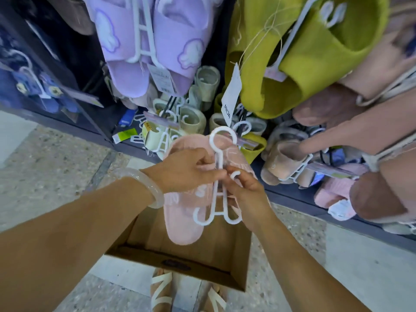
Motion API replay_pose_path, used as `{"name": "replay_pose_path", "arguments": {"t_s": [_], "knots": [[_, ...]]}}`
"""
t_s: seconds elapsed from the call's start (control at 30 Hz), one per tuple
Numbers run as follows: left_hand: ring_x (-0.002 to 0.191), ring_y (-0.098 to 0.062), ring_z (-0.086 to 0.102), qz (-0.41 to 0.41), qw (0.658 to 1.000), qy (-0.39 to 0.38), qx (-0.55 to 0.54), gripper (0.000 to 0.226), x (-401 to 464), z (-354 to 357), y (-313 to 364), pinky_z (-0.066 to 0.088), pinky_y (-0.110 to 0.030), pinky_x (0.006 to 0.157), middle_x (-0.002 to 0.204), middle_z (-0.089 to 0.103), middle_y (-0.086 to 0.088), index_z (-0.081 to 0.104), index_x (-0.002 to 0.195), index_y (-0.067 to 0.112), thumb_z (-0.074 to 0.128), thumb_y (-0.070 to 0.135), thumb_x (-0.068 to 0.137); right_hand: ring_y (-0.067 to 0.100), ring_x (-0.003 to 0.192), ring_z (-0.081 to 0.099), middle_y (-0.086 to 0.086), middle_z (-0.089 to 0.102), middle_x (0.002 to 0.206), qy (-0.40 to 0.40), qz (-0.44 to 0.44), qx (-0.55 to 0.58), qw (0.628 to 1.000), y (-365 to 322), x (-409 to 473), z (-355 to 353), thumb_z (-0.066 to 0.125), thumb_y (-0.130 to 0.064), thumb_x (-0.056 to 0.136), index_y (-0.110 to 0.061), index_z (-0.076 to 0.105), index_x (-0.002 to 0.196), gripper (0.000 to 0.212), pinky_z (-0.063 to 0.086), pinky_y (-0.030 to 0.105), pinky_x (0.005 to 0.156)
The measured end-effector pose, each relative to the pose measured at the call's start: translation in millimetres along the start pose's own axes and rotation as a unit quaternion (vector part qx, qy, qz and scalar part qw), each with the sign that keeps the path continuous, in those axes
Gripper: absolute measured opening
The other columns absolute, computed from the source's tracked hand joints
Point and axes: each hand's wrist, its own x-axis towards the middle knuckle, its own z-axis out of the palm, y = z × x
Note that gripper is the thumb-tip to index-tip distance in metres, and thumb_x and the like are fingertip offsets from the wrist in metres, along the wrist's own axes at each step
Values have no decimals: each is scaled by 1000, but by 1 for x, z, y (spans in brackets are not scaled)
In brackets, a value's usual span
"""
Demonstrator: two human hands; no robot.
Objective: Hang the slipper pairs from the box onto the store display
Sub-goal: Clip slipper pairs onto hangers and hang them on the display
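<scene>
The left hand [186, 170] and the right hand [243, 194] are close together over the open brown cardboard box [234, 262]. Both pinch the thin white plastic hanger [219, 176] that carries a soft pink slipper pair [182, 221]. The left fingers hold the stem from the left side. The right fingers hold it just below, near a small side hook. I cannot tell how tight the hold is.

The hanger stands almost straight up and down. Its round hook is at the top, pointing away from the person toward the store display [292, 194]. The slippers hang down from it, toes toward the box.

The display is just past the hands, ahead and above. Fuzzy purple slippers with white shapes [126, 52] hang up on the left, and bright yellow-green slippers [315, 68] hang up on the right. I think the next move is to lift the pair up and forward, hook first. Both hands are about as near, but the left one sits higher on the stem, nearer the hook.
</scene>
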Motion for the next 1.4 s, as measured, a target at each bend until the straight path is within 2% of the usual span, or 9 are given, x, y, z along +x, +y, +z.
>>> {"name": "replay_pose_path", "arguments": {"t_s": [0.1, 0.23, 0.5, 0.63, 0.8, 1.07, 1.17, 1.27, 1.4], "knots": [[71, -21, 52, 41, 991, 126, 20, 41, 5, -9, 7, 46, -41, 77, 66, 52, -4, 39, 54, 27, 46, 50, 87, 26, 80, 66, 7, 70, 93, 5, -11, 15, 1000, -18, -7, 9, 61, -13, 87, -20, 67, 102, 17, 57, 40, 72], [57, -17, 47, 78, 976, 202, -1, 38, 5, -27, 20, 47, -40, 67, 61, 54, -6, 45, 53, 19, 74, 35, 73, 12, 68, 68, 3, 69, 88, 4, -24, 50, 998, -44, -16, 17, 59, -11, 89, -13, 64, 108, 20, 56, 28, 61], [84, -18, 55, 77, 988, 80, 107, 46, -15, -58, 41, 45, -37, 80, 78, 52, 10, 41, 62, 29, 59, 70, 57, 25, 83, 67, 10, 68, 99, 20, -26, 59, 998, -72, -40, 29, 64, -13, 86, -22, 65, 101, 18, 57, 37, 71], [66, -21, 62, 21, 978, 187, -95, 41, -32, -74, 59, 50, -34, 69, 68, 65, -2, 42, 105, 27, 59, 54, 80, 26, 88, 67, 9, 68, 106, -3, -38, 35, 999, -88, -55, 37, 61, -13, 88, -14, 62, 116, 28, 58, 33, 69], [72, -22, 66, 14, 975, 204, -84, 40, -44, -100, 72, 53, -40, 82, 62, 64, 2, 46, 123, 19, 54, 41, 90, 31, 93, 66, 12, 68, 108, -8, -51, 32, 998, -108, -70, 54, 62, -8, 86, -20, 63, 105, 21, 58, 40, 76], [52, -8, 48, 36, 977, 202, -52, 16, -81, -137, 81, 44, -33, 65, 51, 49, 5, 51, 88, 22, 47, 35, 96, 17, 99, 65, -3, 68, 108, -49, -37, -30, 998, -132, -101, 78, 55, -31, 91, -30, 59, 118, 27, 53, 28, 79], [54, -11, 49, 18, 981, 185, -45, 29, -95, -152, 80, 40, -27, 60, 55, 51, 2, 50, 79, 18, 46, 44, 93, 19, 83, 57, 1, 61, 83, -32, -23, -4, 999, -146, -109, 90, 51, -40, 91, -27, 61, 121, 33, 46, 34, 81], [58, -14, 52, 14, 981, 184, -57, 26, -104, -166, 77, 35, -14, 52, 64, 57, -2, 51, 81, 20, 46, 42, 94, 14, 69, 47, -2, 52, 71, -24, -22, 56, 998, -164, -109, 104, 50, -39, 92, -21, 59, 124, 37, 39, 27, 71], [53, -20, 50, 22, 977, 205, -61, 27, -112, -184, 80, 38, -24, 58, 51, 49, 3, 42, 73, 20, 44, 30, 97, 5, 59, 61, -8, 61, 85, -68, -16, 152, 986, -183, -115, 117, 45, -33, 95, -20, 52, 131, 39, 48, 20, 53]]}}
